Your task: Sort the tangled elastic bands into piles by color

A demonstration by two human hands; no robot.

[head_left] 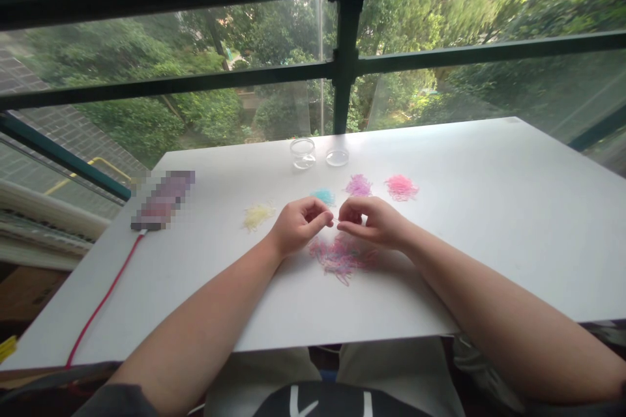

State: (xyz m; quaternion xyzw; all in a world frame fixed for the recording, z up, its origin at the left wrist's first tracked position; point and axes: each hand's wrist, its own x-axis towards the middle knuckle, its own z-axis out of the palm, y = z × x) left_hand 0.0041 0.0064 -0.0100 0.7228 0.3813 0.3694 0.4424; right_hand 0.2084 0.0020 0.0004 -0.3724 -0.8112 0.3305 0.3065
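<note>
My left hand (297, 225) and my right hand (372, 220) meet fingertip to fingertip over the white table (489, 221), pinching a tiny thin strand between them, too small to make out. Just below the hands lies a mixed heap of pink and purple bands (342, 255). Sorted small piles lie beyond: yellow (258, 214), cyan (323, 195), purple (358, 185) and pink (402, 187).
A clear round jar (302, 152) and its lid (337, 157) stand at the table's far edge. A blurred flat device (163, 201) lies at the left with a red cable (105, 296) running off the front edge. A window with dark bars is behind.
</note>
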